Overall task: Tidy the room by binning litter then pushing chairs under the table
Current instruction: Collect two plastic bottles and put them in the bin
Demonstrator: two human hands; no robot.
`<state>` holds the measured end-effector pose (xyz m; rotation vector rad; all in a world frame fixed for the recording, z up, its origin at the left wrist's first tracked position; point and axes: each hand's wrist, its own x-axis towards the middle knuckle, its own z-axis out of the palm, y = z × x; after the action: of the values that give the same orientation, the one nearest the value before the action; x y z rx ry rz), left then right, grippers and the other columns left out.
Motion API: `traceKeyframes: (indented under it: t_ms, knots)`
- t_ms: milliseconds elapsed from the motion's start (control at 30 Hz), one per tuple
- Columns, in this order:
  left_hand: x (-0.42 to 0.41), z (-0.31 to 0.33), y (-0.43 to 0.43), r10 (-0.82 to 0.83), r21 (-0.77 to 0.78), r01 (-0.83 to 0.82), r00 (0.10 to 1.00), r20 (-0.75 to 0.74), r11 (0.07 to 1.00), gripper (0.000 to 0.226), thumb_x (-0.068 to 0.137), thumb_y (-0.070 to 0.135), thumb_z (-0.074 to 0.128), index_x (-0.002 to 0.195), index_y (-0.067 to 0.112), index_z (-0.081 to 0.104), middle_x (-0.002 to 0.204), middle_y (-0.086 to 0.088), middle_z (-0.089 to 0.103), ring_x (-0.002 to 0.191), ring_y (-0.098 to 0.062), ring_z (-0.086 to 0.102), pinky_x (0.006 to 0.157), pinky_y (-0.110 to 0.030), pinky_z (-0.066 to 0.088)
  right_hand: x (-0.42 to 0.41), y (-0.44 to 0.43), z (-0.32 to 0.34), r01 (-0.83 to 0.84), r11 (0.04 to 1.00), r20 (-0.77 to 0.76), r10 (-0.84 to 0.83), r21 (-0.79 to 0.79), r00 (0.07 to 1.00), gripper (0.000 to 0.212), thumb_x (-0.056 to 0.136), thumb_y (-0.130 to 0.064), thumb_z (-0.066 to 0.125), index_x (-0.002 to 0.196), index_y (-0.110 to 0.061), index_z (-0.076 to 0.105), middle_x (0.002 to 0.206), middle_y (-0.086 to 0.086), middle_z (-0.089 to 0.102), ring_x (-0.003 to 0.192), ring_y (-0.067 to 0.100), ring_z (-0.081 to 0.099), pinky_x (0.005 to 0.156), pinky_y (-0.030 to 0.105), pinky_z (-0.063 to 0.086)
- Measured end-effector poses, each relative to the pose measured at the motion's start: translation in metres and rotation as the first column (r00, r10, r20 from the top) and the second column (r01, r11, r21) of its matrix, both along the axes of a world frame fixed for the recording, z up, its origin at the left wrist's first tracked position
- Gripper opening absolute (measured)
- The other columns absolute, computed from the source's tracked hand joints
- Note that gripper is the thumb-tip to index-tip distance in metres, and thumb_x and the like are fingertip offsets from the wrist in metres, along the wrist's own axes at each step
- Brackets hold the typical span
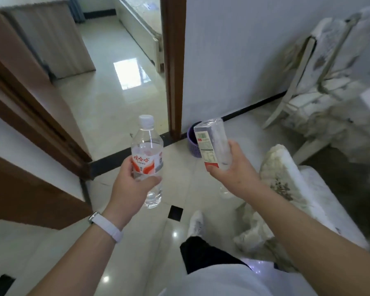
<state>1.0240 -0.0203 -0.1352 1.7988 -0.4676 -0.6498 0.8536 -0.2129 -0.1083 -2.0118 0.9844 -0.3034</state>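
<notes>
Holding a clear water bottle [147, 159] upright, the left hand [131, 184] wraps its fingers [152, 180] around the lower part of the red-and-white label; the white cap stands above the hand and the base hangs below it. The right hand [233, 167] grasps a carton [210, 144] by its near end, thumb on the printed left face, the remaining fingers hidden behind it; the carton tilts up and away toward the far left. Both items are held in the air, near each other but apart.

A purple perforated waste bin [193, 144] stands on the tiled floor [120, 107] at the foot of the wooden door frame [173, 67], against the white wall [233, 50]; the carton partly hides its rim. Open floor lies between the person and the bin. A covered chair [286, 178] stands close on the right, and a second chair [320, 82] stands against the wall at far right. An open doorway lies far left of the frame, with a wooden door [30, 86] on the left. A white wristband [107, 226] circles the left wrist.
</notes>
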Motion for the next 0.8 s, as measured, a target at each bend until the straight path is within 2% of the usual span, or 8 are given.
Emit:
traceKeyframes:
  t_ms: [67, 133, 200, 333, 467, 567, 700, 800]
  knots:
    - [0.014, -0.008, -0.021, -0.02, 0.006, 0.02, 1.0, -0.009, 1.0, 0.055, 0.077, 0.015, 0.08, 0.122, 0.035, 0.054, 0.107, 0.016, 0.067, 0.094, 0.002, 0.064, 0.075, -0.019, 0.05, 0.014, -0.019, -0.015, 0.026, 0.999, -0.002, -0.026, 0.037, 1.0, 0.051, 0.082, -0.039, 0.074, 0.112, -0.045, 0.033, 0.098, -0.016, 0.057, 0.081, 0.003, 0.059, 0.049, 0.012, 0.04]
    - [0.031, -0.016, -0.046, -0.032, 0.02, 0.033, 0.999, -0.042, 0.999, 0.056, 0.078, 0.014, 0.08, 0.122, 0.036, 0.055, 0.107, 0.016, 0.068, 0.095, 0.002, 0.065, 0.072, -0.017, 0.049, 0.034, -0.043, -0.029, 0.035, 0.997, -0.007, -0.035, 0.066, 0.999, 0.054, 0.082, -0.037, 0.074, 0.115, -0.045, 0.032, 0.099, -0.019, 0.055, 0.081, -0.002, 0.058, 0.051, 0.01, 0.04]
    - [0.055, -0.018, -0.078, -0.031, 0.047, 0.033, 0.998, -0.049, 0.998, 0.057, 0.076, 0.011, 0.081, 0.122, 0.034, 0.056, 0.108, 0.012, 0.069, 0.097, -0.005, 0.066, 0.075, -0.02, 0.049, 0.062, -0.074, -0.036, 0.057, 0.993, 0.011, -0.059, 0.102, 0.998, 0.056, 0.081, -0.036, 0.075, 0.116, -0.045, 0.032, 0.097, -0.022, 0.054, 0.079, -0.007, 0.055, 0.051, 0.007, 0.039]
    - [0.106, -0.01, -0.149, -0.03, 0.106, 0.032, 0.999, -0.017, 0.994, 0.056, 0.073, 0.009, 0.083, 0.12, 0.027, 0.057, 0.107, 0.004, 0.07, 0.097, -0.013, 0.067, 0.078, -0.024, 0.049, 0.112, -0.143, -0.037, 0.058, 0.987, 0.037, -0.064, 0.152, 0.997, 0.053, 0.083, -0.039, 0.074, 0.116, -0.042, 0.032, 0.099, -0.016, 0.055, 0.082, 0.001, 0.057, 0.054, 0.013, 0.04]
    - [0.147, 0.009, -0.232, -0.085, 0.106, 0.082, 0.996, 0.029, 0.991, 0.056, 0.074, 0.01, 0.082, 0.12, 0.028, 0.056, 0.107, 0.008, 0.07, 0.095, -0.01, 0.068, 0.077, -0.025, 0.05, 0.143, -0.223, -0.023, 0.09, 0.987, 0.043, -0.097, 0.134, 0.994, 0.059, 0.082, -0.041, 0.076, 0.123, -0.041, 0.034, 0.108, -0.013, 0.056, 0.092, 0.005, 0.058, 0.062, 0.019, 0.044]
    - [0.17, 0.018, -0.287, -0.126, 0.087, 0.121, 0.99, 0.057, 0.989, 0.055, 0.075, 0.009, 0.081, 0.119, 0.031, 0.055, 0.106, 0.011, 0.069, 0.093, -0.004, 0.067, 0.079, -0.027, 0.052, 0.153, -0.278, -0.012, 0.155, 0.982, 0.026, -0.158, 0.104, 0.987, 0.063, 0.082, -0.037, 0.076, 0.131, -0.033, 0.036, 0.11, -0.008, 0.056, 0.095, 0.016, 0.058, 0.056, 0.017, 0.04]
    - [0.189, 0.021, -0.346, -0.182, 0.075, 0.177, 0.981, 0.065, 0.981, 0.051, 0.075, 0.006, 0.08, 0.109, 0.035, 0.056, 0.1, 0.015, 0.071, 0.089, -0.005, 0.069, 0.082, -0.033, 0.055, 0.162, -0.324, -0.009, 0.21, 0.975, 0.035, -0.213, 0.079, 0.976, 0.053, 0.083, -0.034, 0.076, 0.117, -0.037, 0.036, 0.101, -0.011, 0.057, 0.088, 0.013, 0.059, 0.053, 0.015, 0.038]
    - [0.205, 0.011, -0.385, -0.243, 0.098, 0.238, 0.969, 0.039, 0.966, 0.051, 0.07, 0.012, 0.083, 0.11, 0.031, 0.058, 0.101, 0.01, 0.072, 0.092, -0.012, 0.07, 0.088, -0.041, 0.055, 0.167, -0.342, -0.02, 0.247, 0.964, 0.045, -0.252, 0.099, 0.967, 0.053, 0.082, -0.037, 0.075, 0.114, -0.043, 0.033, 0.099, -0.016, 0.057, 0.086, 0.003, 0.058, 0.059, 0.019, 0.044]
